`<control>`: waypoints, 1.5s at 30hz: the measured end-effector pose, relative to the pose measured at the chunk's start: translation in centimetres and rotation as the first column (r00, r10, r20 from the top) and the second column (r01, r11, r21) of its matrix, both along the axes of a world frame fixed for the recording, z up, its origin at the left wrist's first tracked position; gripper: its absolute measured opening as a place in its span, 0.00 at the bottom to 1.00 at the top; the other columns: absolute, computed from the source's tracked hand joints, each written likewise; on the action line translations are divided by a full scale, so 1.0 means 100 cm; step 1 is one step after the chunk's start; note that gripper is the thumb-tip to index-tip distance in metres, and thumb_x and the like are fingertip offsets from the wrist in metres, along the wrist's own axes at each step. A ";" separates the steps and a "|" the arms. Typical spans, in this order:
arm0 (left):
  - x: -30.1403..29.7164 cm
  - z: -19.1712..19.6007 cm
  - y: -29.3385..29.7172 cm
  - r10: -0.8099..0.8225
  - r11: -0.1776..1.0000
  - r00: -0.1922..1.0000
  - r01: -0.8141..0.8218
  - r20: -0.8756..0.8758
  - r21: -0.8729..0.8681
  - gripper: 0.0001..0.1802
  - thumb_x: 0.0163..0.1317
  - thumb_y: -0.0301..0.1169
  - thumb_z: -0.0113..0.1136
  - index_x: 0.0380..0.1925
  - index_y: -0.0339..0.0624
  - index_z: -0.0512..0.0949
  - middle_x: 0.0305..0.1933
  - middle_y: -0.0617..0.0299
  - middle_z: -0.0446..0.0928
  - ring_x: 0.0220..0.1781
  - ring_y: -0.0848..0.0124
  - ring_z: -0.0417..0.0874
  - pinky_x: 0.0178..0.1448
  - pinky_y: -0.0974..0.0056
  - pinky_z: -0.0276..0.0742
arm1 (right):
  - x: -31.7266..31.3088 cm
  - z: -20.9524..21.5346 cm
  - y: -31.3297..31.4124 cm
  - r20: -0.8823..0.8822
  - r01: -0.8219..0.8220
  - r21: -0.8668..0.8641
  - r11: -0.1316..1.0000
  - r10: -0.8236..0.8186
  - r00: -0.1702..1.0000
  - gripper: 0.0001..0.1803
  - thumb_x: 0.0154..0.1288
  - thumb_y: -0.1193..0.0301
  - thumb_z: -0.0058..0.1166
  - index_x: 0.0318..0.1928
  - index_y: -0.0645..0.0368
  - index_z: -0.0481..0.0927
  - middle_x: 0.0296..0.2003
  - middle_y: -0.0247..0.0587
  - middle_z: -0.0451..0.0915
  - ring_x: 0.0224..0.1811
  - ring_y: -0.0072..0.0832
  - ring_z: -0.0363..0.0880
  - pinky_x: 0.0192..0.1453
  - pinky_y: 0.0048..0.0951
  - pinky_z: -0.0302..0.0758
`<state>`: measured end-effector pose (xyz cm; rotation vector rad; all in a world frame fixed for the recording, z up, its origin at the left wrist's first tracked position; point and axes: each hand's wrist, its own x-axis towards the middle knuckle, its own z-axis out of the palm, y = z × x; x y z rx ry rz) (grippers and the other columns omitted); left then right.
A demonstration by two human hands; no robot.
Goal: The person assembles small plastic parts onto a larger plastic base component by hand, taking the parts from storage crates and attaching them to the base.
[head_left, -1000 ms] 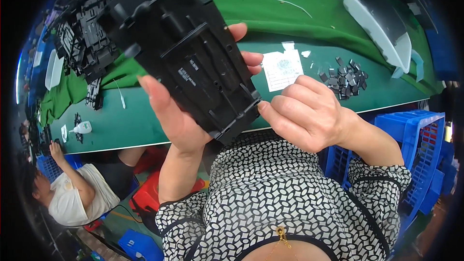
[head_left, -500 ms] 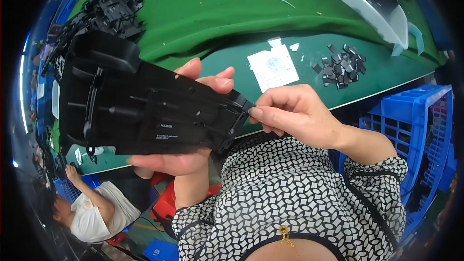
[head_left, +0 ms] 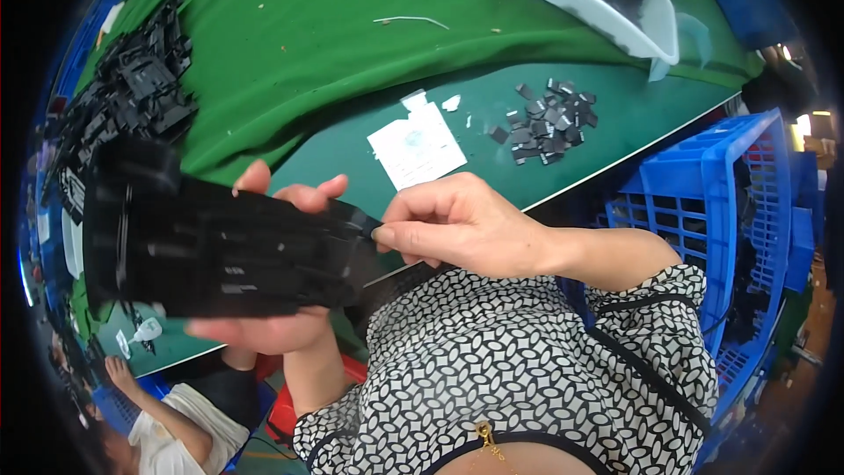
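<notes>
A large black moulded plastic part point(head_left: 237, 251), blurred by motion, is held up in front of me above the table's near edge. My left hand point(head_left: 286, 327) wraps it from beneath, fingertips showing over its far edge and thumb along the near one. At its narrow right end, my right hand point(head_left: 457, 229) pinches the corner between thumb and forefinger. Whether a small separate piece is also between those fingertips is hidden. Beyond my right hand lies a loose pile of small flat black pieces point(head_left: 554, 123), with a white paper slip point(head_left: 417, 148) to its left.
Black plastic parts point(head_left: 141, 84) are heaped at the far left on green cloth point(head_left: 290, 35). A white bin point(head_left: 589, 2) holding dark pieces stands at the far right. Blue crates point(head_left: 716, 176) stand beside the table on my right. Another person point(head_left: 189, 427) sits at lower left.
Both hands and the black plastic part have shifted left and slightly down in the picture. The whole view has shifted too; the grip looks the same.
</notes>
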<state>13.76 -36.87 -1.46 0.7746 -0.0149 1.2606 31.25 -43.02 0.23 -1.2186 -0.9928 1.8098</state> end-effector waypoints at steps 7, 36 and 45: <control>-0.014 -0.008 0.027 -0.072 0.957 0.997 0.058 -0.041 -0.285 0.41 0.68 0.63 0.27 0.69 0.43 0.53 0.69 0.43 0.58 0.61 0.51 0.72 0.61 0.38 0.69 | 0.085 0.006 0.007 0.790 -0.434 0.552 0.712 -0.279 0.546 0.09 0.56 0.80 0.56 0.39 0.63 0.77 0.34 0.43 0.76 0.35 0.39 0.77 0.36 0.34 0.75; -0.021 -0.025 0.030 -0.122 0.940 0.992 0.105 -0.032 -0.325 0.37 0.71 0.57 0.27 0.69 0.40 0.53 0.68 0.41 0.59 0.62 0.52 0.72 0.63 0.40 0.69 | 0.075 -0.001 0.000 0.903 -0.420 0.380 0.824 -0.232 0.361 0.09 0.55 0.79 0.56 0.39 0.63 0.76 0.33 0.44 0.76 0.34 0.40 0.76 0.39 0.34 0.73; -0.022 -0.028 0.031 -0.128 0.942 0.991 0.113 -0.027 -0.316 0.38 0.70 0.58 0.27 0.69 0.39 0.53 0.68 0.41 0.58 0.62 0.51 0.71 0.63 0.40 0.69 | 0.074 0.000 0.001 0.943 -0.569 0.330 0.753 -0.240 0.230 0.11 0.54 0.78 0.57 0.40 0.63 0.76 0.35 0.45 0.76 0.41 0.43 0.75 0.48 0.39 0.71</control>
